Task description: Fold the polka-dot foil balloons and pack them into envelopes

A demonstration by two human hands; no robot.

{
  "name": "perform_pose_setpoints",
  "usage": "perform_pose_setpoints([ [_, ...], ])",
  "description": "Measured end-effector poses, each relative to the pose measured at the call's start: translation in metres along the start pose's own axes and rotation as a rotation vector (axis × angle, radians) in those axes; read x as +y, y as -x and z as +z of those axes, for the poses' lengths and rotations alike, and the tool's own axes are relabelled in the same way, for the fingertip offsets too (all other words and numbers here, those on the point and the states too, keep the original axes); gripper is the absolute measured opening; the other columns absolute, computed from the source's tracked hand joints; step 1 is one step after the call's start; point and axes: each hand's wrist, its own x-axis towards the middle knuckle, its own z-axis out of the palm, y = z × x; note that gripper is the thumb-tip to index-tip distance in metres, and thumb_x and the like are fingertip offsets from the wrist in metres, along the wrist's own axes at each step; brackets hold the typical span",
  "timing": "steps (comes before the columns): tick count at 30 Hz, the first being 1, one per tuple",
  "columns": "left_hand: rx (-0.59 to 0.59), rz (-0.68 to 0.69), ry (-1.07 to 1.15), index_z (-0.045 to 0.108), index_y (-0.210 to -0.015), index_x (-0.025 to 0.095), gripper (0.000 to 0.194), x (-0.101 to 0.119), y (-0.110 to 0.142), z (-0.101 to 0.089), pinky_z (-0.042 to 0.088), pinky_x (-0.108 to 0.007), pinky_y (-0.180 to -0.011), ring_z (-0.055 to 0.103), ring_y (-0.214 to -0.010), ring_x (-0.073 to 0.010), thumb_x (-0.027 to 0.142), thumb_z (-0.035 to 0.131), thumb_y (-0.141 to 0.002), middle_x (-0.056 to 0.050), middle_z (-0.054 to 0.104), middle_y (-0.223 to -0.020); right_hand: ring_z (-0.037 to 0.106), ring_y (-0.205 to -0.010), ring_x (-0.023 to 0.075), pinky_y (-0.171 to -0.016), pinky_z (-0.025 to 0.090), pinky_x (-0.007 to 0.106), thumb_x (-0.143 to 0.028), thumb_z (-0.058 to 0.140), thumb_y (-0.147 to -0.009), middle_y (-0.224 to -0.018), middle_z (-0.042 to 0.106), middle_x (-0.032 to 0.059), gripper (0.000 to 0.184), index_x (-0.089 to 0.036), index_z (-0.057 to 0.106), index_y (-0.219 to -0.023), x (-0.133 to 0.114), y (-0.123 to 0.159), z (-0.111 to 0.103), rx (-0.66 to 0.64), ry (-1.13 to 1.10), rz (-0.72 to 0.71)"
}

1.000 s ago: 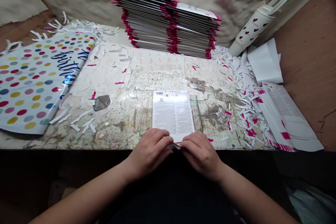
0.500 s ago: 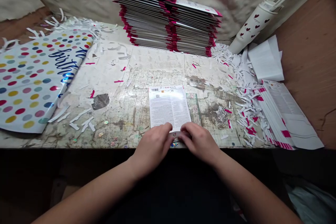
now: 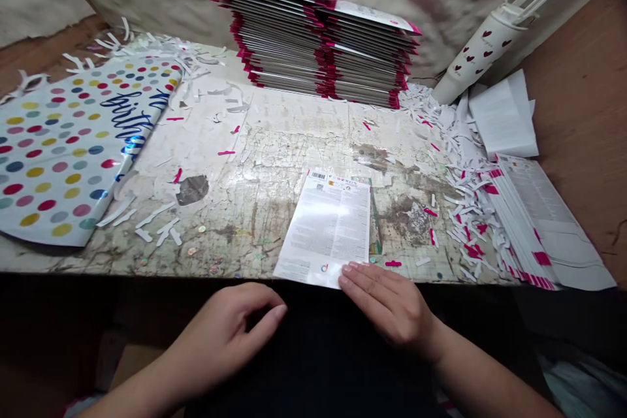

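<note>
**At the table's front edge: sheet pinned, one hand loose**

On the worn, paint-flecked tabletop (image 3: 274,144) I see a white printed paper sheet (image 3: 328,228), tilted and overhanging the edge. The right hand (image 3: 389,307) lies open, fingers flat on it, apparently stopping it sliding. The left hand (image 3: 228,333) hovers loosely curled, empty.

A white printed leaflet (image 3: 326,228), with a barcode at its top edge, dense small text and a small logo near the bottom, lies flat and tilted on the worktop (image 3: 274,144), its lower edge jutting past the front edge beneath the right hand (image 3: 392,307).
</note>
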Motion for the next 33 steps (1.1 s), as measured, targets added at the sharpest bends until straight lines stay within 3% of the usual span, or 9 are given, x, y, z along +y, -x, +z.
perform_pose_setpoints([
  [3,-0.068,-0.354,0.669,0.066,-0.088,0.017,0.023,0.022,-0.021,0.013,0.047,-0.020,-0.054,0.061,-0.066,-0.0136,0.036,0.055,-0.084,-0.005,0.067,-0.081,0.061,-0.102,0.0277,-0.085,0.055,0.039,-0.003,0.048,-0.083,-0.105,0.066,0.0189,0.026,-0.001,0.062,-0.105,-0.005,-0.021,-0.004,0.051,0.053,-0.030],
  [7,0.164,-0.439,1.095,0.066,-0.082,0.014,0.010,0.033,-0.046,0.023,0.046,-0.016,-0.053,0.059,-0.065,-0.0105,0.022,0.067,-0.075,-0.002,0.064,-0.073,0.062,-0.101,0.0286,-0.083,0.055,0.040,-0.004,0.048,-0.083,-0.106,0.066,0.0189,0.027,-0.002,0.062,-0.106,-0.008,-0.036,-0.001,0.056,0.122,-0.015],
  [11,0.188,-0.508,1.348,0.067,-0.080,0.014,0.007,0.032,-0.053,0.027,0.050,-0.021,-0.059,0.061,-0.067,-0.0114,0.015,0.062,-0.076,-0.003,0.066,-0.077,0.061,-0.102,0.0276,-0.083,0.055,0.041,-0.004,0.045,-0.084,-0.105,0.066,0.0179,0.031,-0.005,0.059,-0.112,-0.005,-0.037,-0.003,0.088,0.037,0.054],
  [16,0.187,-0.260,0.971,0.069,-0.079,0.013,0.016,0.027,-0.054,0.026,0.052,-0.024,-0.067,0.064,-0.070,-0.0152,0.028,0.063,-0.080,-0.006,0.069,-0.076,0.062,-0.096,0.0187,-0.083,0.054,0.032,-0.023,0.058,-0.083,-0.109,0.065,0.0096,0.043,-0.017,0.047,-0.124,0.007,-0.038,-0.007,0.040,-0.364,0.360],
  [21,0.183,-0.224,0.804,0.070,-0.075,0.013,0.023,0.030,-0.056,0.024,0.053,-0.022,-0.064,0.064,-0.070,-0.0159,0.035,0.063,-0.078,-0.006,0.071,-0.076,0.058,-0.085,0.0210,-0.073,0.051,0.035,-0.008,0.046,-0.083,-0.091,0.063,0.0110,0.025,-0.015,0.057,-0.105,0.010,-0.054,0.019,0.153,-0.202,0.281],
  [25,0.220,-0.228,0.809,0.068,-0.076,0.013,0.026,0.028,-0.061,0.023,0.053,-0.023,-0.066,0.064,-0.069,-0.0152,0.037,0.062,-0.079,-0.006,0.070,-0.076,0.055,-0.077,0.0186,-0.069,0.048,0.032,-0.011,0.041,-0.086,-0.081,0.059,0.0074,0.015,-0.018,0.054,-0.089,0.013,-0.062,0.018,0.170,-0.353,0.439],
  [28,0.304,-0.201,0.739,0.062,-0.088,0.014,0.027,0.025,-0.066,0.016,0.054,-0.028,-0.069,0.065,-0.075,-0.0174,0.039,0.060,-0.079,-0.007,0.070,-0.086,0.057,-0.072,0.0153,-0.066,0.048,0.027,-0.018,0.043,-0.088,-0.076,0.059,0.0039,0.014,-0.019,0.056,-0.082,0.025,-0.042,-0.008,-0.103,-0.509,0.512],
  [31,0.441,-0.102,0.443,0.054,-0.104,0.016,0.034,0.029,-0.068,0.001,0.054,-0.031,-0.069,0.065,-0.081,-0.0209,0.035,0.062,-0.077,-0.007,0.068,-0.092,0.059,-0.060,0.0176,-0.057,0.048,0.029,-0.026,0.055,-0.083,-0.063,0.060,0.0034,0.020,-0.019,0.060,-0.065,0.040,-0.007,-0.042,-0.578,-0.253,0.661],
  [33,0.517,0.015,0.068,0.048,-0.114,0.018,0.039,0.044,-0.069,-0.009,0.053,-0.031,-0.061,0.066,-0.072,-0.0210,0.030,0.059,-0.079,-0.006,0.068,-0.086,0.063,-0.070,0.0240,-0.061,0.050,0.035,-0.033,0.060,-0.079,-0.075,0.066,0.0078,0.016,-0.019,0.066,-0.077,0.047,0.006,-0.062,-0.523,-0.001,0.763],
])
